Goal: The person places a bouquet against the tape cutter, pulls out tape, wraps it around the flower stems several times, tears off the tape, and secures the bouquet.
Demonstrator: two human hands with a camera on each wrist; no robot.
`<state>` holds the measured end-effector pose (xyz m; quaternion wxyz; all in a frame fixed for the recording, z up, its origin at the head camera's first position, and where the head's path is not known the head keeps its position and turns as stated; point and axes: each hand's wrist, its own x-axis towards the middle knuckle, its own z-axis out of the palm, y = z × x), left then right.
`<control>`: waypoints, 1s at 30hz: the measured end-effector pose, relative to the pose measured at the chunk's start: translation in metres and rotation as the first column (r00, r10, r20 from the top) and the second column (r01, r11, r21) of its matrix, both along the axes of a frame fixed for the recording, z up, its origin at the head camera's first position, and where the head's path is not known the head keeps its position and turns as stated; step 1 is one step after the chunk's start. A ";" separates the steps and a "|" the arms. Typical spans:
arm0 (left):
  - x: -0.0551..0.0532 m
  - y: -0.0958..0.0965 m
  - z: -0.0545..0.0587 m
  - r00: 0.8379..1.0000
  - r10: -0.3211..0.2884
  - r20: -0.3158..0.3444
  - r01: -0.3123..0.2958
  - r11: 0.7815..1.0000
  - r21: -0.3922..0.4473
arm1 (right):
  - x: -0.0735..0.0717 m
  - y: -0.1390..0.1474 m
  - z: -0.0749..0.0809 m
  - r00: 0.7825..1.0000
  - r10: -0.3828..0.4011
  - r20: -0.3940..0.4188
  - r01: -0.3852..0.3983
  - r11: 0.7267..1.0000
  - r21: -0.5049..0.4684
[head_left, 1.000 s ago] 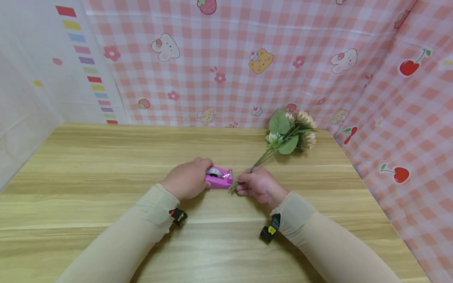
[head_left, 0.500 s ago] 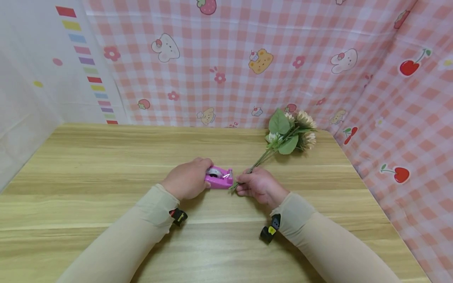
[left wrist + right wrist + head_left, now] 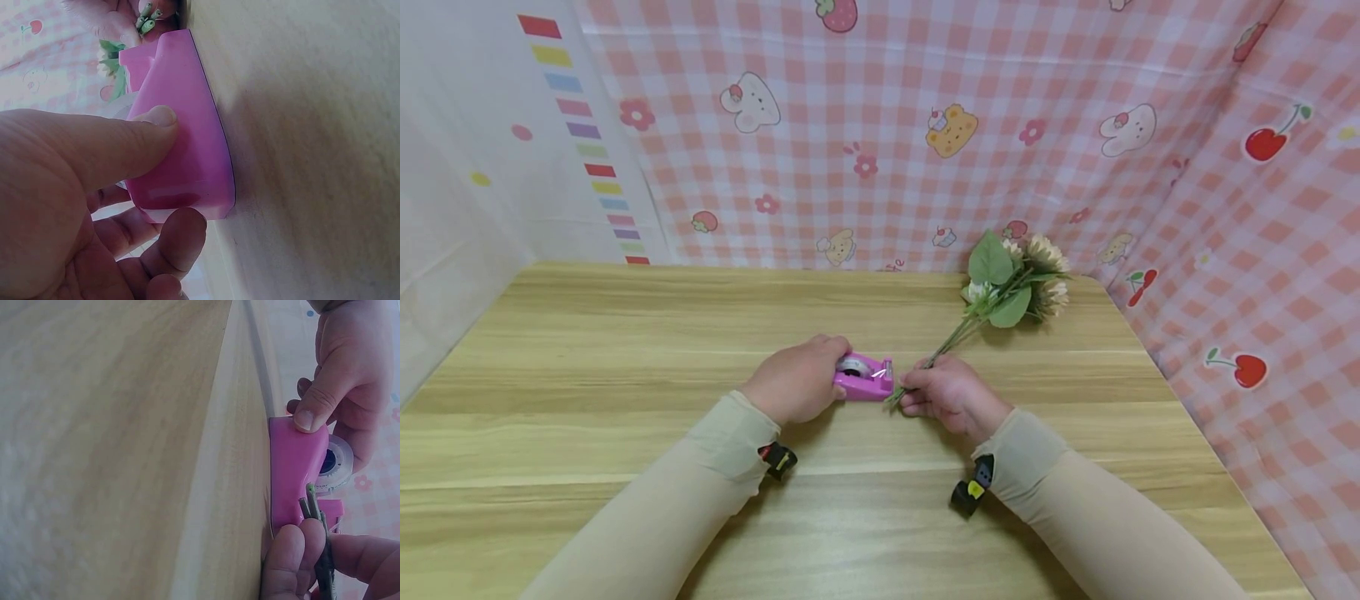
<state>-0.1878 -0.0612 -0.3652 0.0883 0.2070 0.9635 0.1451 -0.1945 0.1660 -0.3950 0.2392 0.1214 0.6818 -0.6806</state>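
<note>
In the head view my left hand (image 3: 796,381) grips the back part of a pink tape dispenser (image 3: 867,390), which stands on the table. A clear tape roll (image 3: 337,464) sits in it, seen from the right wrist. The left thumb (image 3: 140,140) presses its near side. To its right, my right hand (image 3: 955,394) pinches the green stems (image 3: 953,336) of a bunch of artificial-looking flowers (image 3: 1047,254) between thumb and fingers. The cut stem ends (image 3: 149,19) lie close by the dispenser's front end. Pale blooms and broad leaves (image 3: 992,260) lie toward the back right.
A wood-grain table (image 3: 647,350) extends under both hands. Behind it hangs a pink checked cloth (image 3: 895,100) with cartoon prints, and another cloth (image 3: 1262,275) runs along the right edge. A white cloth (image 3: 460,217) hangs on the left.
</note>
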 end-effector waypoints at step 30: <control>0.000 0.000 0.000 1.000 -0.004 -0.012 0.004 1.000 -0.010 | 0.003 0.002 0.000 1.000 0.005 -0.004 -0.005 1.000 0.009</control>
